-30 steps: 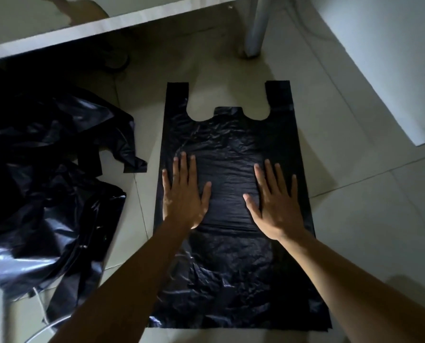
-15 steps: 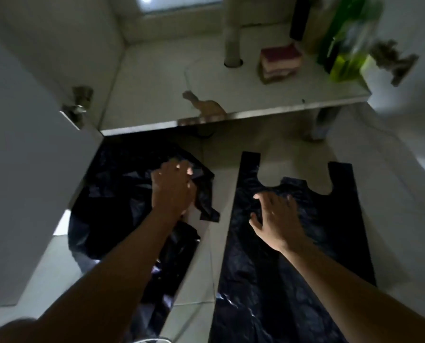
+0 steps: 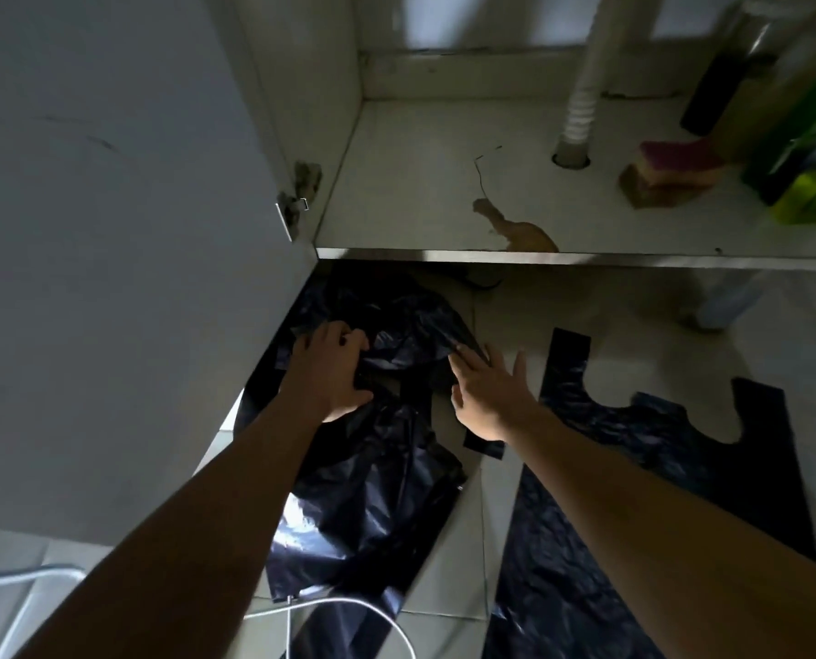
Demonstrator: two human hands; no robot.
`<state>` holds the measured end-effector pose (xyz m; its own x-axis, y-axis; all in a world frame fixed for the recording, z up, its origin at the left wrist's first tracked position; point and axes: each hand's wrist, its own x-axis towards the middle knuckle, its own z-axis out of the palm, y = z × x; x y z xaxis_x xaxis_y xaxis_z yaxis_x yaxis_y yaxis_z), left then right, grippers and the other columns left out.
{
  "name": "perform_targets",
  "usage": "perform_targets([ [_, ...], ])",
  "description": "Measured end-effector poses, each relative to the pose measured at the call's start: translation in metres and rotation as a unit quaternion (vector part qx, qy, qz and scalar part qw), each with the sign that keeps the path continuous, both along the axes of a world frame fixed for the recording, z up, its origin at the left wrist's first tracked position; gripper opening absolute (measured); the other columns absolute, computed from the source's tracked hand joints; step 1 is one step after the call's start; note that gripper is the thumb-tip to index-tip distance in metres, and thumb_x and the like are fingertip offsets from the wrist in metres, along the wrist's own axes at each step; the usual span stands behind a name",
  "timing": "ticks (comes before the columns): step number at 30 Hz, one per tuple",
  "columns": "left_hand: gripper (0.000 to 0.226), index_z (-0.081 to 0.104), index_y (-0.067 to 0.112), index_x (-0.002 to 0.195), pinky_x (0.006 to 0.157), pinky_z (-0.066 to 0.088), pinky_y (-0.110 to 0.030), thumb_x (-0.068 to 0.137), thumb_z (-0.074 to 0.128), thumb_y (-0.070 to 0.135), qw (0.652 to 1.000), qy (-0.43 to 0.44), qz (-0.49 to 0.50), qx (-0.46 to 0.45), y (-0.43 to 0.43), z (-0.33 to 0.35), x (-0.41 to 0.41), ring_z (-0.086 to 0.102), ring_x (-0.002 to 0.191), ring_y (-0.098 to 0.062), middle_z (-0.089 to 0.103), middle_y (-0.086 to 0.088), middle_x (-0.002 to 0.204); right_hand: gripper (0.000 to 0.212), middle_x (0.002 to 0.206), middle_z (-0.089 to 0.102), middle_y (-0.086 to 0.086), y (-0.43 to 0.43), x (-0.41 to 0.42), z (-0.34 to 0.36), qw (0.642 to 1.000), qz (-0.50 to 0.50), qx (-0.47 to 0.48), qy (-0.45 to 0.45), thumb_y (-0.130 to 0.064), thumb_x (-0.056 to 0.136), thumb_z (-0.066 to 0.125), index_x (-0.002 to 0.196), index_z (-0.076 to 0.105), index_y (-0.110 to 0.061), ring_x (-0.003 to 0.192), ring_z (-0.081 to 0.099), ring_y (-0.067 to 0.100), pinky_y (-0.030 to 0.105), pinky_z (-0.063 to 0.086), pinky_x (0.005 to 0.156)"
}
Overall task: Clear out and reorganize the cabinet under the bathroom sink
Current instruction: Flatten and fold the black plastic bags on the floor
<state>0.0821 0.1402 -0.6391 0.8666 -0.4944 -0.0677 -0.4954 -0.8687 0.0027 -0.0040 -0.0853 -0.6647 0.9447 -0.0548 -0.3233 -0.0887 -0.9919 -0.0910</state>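
Note:
A heap of crumpled black plastic bags (image 3: 373,473) lies on the tiled floor in front of the open sink cabinet. My left hand (image 3: 335,368) is on top of the heap, fingers curled into the plastic. My right hand (image 3: 487,392) hovers at the heap's right edge with fingers spread, fingertips touching a fold. One flattened black bag (image 3: 681,468) with two handles lies on the floor to the right, partly under my right forearm.
The cabinet floor (image 3: 420,183) holds a drain pipe (image 3: 582,88), a pink and yellow sponge (image 3: 667,176), a dark bottle (image 3: 724,83) and green bottles (image 3: 810,173) at the right. The open white door (image 3: 111,230) stands left. A white wire frame (image 3: 30,582) is at bottom left.
Both hands left the flattened bag. My left hand moved to the crumpled heap and took hold of it; my right hand followed across to the heap's edge. The view tilted up toward the cabinet.

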Motion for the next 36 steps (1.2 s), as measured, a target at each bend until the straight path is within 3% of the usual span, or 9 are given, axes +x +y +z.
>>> perform_targets([
  [3, 0.068, 0.042, 0.028, 0.122, 0.102, 0.034, -0.044, 0.069, 0.077, 0.054, 1.000, -0.015, -0.001, 0.001, 0.005, 0.005, -0.002, 0.039, 0.125, -0.027, 0.038, -0.004, 0.130, 0.056, 0.164, 0.016, 0.000, 0.003, -0.007, 0.005, 0.987, -0.030, 0.055, -0.147, -0.032, 0.103, 0.036, 0.156, 0.022, -0.018, 0.148, 0.022, 0.029, 0.064, 0.017, 0.117],
  [6, 0.073, 0.040, 0.027, 0.124, 0.099, 0.036, -0.045, 0.068, 0.078, 0.053, 1.000, -0.003, 0.010, 0.017, 0.005, 0.014, -0.003, 0.038, 0.124, -0.028, 0.037, -0.006, 0.132, 0.047, 0.155, 0.039, 0.010, 0.002, -0.010, 0.025, 0.932, 0.020, 0.110, -0.344, -0.022, 0.101, 0.042, 0.145, 0.044, -0.006, 0.137, 0.043, 0.031, 0.054, 0.040, 0.106],
  [11, 0.058, 0.051, 0.022, 0.120, 0.092, 0.045, -0.042, 0.071, 0.074, 0.042, 0.999, -0.023, 0.025, -0.023, 0.006, 0.034, 0.001, 0.049, 0.118, -0.032, 0.049, -0.008, 0.127, 0.041, 0.147, 0.049, 0.019, -0.004, -0.007, 0.086, 0.838, 0.055, 0.170, -0.515, -0.018, 0.103, 0.045, 0.136, 0.053, 0.005, 0.131, 0.050, 0.033, 0.044, 0.042, 0.109],
  [15, 0.018, 0.065, 0.016, 0.094, 0.070, 0.045, -0.033, 0.082, 0.062, 0.029, 0.985, -0.025, 0.057, -0.161, -0.006, 0.069, -0.004, 0.062, 0.095, -0.035, 0.063, -0.011, 0.101, 0.045, 0.143, 0.051, 0.014, -0.022, -0.012, 0.126, 0.823, 0.006, 0.248, -0.511, -0.027, 0.105, 0.040, 0.138, 0.054, 0.001, 0.131, 0.049, 0.025, 0.035, 0.039, 0.113],
  [24, 0.018, 0.070, 0.021, 0.086, 0.072, 0.050, -0.029, 0.080, 0.061, 0.035, 0.886, -0.084, 0.125, -0.439, -0.051, 0.196, -0.012, 0.067, 0.081, -0.024, 0.072, -0.007, 0.087, 0.038, 0.121, 0.068, 0.013, -0.084, -0.066, 0.177, 0.776, -0.176, 0.294, -0.530, -0.026, 0.101, 0.047, 0.121, 0.067, 0.000, 0.111, 0.062, 0.022, 0.015, 0.043, 0.096],
  [29, 0.027, 0.071, 0.019, 0.092, 0.075, 0.050, -0.029, 0.088, 0.056, 0.042, 0.873, -0.108, 0.041, -0.474, -0.101, 0.288, -0.024, 0.070, 0.084, -0.022, 0.074, -0.005, 0.091, 0.030, 0.091, 0.072, 0.012, -0.117, -0.107, 0.218, 0.741, -0.297, 0.302, -0.521, -0.030, 0.099, 0.057, 0.091, 0.074, -0.007, 0.085, 0.067, 0.031, 0.039, 0.053, 0.074],
  [32, 0.025, 0.070, 0.018, 0.086, 0.072, 0.048, -0.030, 0.091, 0.060, 0.041, 0.891, -0.091, -0.035, -0.443, -0.132, 0.330, -0.038, 0.068, 0.083, -0.021, 0.073, -0.004, 0.085, 0.035, 0.082, 0.059, 0.003, -0.124, -0.117, 0.253, 0.750, -0.288, 0.210, -0.558, -0.049, 0.084, 0.066, 0.071, 0.058, -0.018, 0.077, 0.059, 0.025, 0.040, 0.050, 0.069],
  [34, 0.023, 0.067, 0.022, 0.079, 0.069, 0.045, -0.028, 0.090, 0.063, 0.042, 0.900, -0.066, -0.106, -0.417, -0.154, 0.354, -0.053, 0.067, 0.078, -0.019, 0.068, 0.002, 0.075, 0.044, 0.094, 0.050, -0.004, -0.121, -0.118, 0.282, 0.770, -0.242, 0.192, -0.558, -0.056, 0.072, 0.077, 0.087, 0.053, -0.022, 0.082, 0.050, 0.012, 0.025, 0.046, 0.071],
  [36, 0.020, 0.066, 0.026, 0.077, 0.066, 0.043, -0.027, 0.090, 0.066, 0.042, 0.904, -0.031, -0.163, -0.395, -0.177, 0.375, -0.068, 0.062, 0.073, -0.012, 0.064, 0.008, 0.071, 0.063, 0.114, 0.049, -0.008, -0.121, -0.117, 0.310, 0.779, -0.200, 0.274, -0.527, -0.051, 0.067, 0.085, 0.115, 0.052, -0.026, 0.095, 0.047, 0.001, 0.010, 0.042, 0.075],
])
